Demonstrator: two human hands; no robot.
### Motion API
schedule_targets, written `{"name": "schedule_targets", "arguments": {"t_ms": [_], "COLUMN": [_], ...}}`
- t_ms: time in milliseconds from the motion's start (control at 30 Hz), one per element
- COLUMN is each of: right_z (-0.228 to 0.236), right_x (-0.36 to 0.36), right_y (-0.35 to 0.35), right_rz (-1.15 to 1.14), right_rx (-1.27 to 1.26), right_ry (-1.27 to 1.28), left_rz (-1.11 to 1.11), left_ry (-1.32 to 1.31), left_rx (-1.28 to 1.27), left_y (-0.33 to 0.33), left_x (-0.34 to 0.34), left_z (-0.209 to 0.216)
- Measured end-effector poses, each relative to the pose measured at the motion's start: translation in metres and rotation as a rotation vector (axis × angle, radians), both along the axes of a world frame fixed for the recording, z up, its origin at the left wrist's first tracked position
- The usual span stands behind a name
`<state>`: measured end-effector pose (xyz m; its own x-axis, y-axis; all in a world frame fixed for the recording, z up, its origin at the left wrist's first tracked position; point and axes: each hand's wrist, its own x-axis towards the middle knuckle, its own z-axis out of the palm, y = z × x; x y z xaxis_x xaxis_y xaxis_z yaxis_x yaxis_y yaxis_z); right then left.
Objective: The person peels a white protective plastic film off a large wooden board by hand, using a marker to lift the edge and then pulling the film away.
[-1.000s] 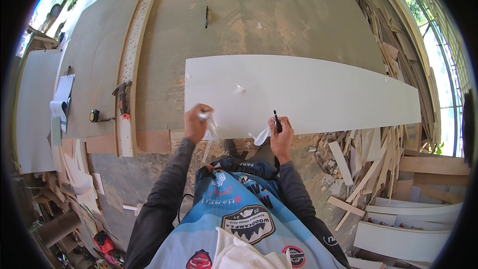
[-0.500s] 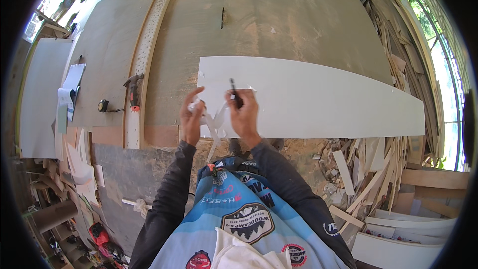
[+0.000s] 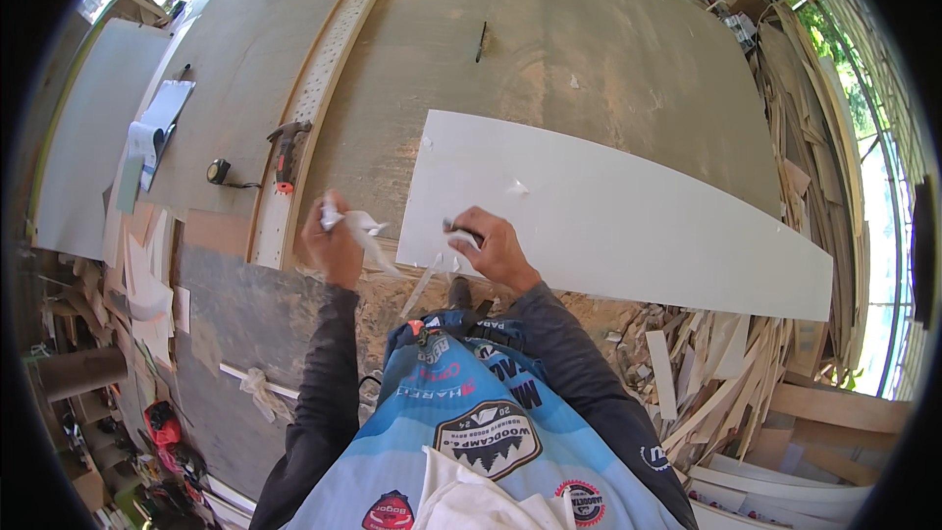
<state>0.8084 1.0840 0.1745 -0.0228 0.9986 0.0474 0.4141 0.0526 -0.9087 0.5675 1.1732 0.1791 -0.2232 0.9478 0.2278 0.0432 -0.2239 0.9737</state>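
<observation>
A long white board (image 3: 628,206), tapering toward the right, lies on the table in front of me. Over its near left part my right hand (image 3: 502,253) is closed around a slim dark tool (image 3: 459,230), whose kind I cannot make out. A short white scrap (image 3: 464,239) shows at the same fingers. Left of the board, my left hand (image 3: 334,247) is blurred by motion, its fingers bunched on a crumpled, thin white strip (image 3: 368,228) that trails toward the board. Another thin white strip (image 3: 422,287) hangs at the board's near edge.
A claw hammer (image 3: 286,159) rests on a long perforated wooden piece (image 3: 334,59). Further left are a tape measure (image 3: 218,172) and a notepad (image 3: 157,128). A thin black stick-like item (image 3: 481,42) lies on the far tabletop. Wood offcuts (image 3: 726,363) pile up at the right.
My hands have moved apart: the left went left with its white strip, the right turned and dropped nearer the board's near edge. The whole view has shifted and rotated slightly.
</observation>
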Motion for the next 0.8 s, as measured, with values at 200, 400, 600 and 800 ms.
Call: {"name": "schedule_targets", "arguments": {"t_ms": [200, 400, 600, 800], "right_z": [-0.039, -0.051, -0.05, -0.044], "right_x": [0.019, 0.013, 0.009, 0.017], "right_y": [-0.01, 0.006, 0.012, 0.013], "right_rz": [0.371, 0.492, 0.538, 0.599], "right_rx": [-0.022, 0.092, 0.15, 0.173], "right_ry": [-0.397, -0.426, -0.499, -0.491], "left_rz": [0.269, 0.157, 0.014, -0.083], "left_ry": [-0.178, 0.069, 0.067, 0.158], "left_rx": [-0.177, -0.156, -0.304, -0.323], "left_y": [-0.001, -0.033, -0.056, -0.057], "left_x": [-0.045, -0.053, -0.028, -0.021], "left_z": [-0.004, -0.044, -0.051, -0.058]}}
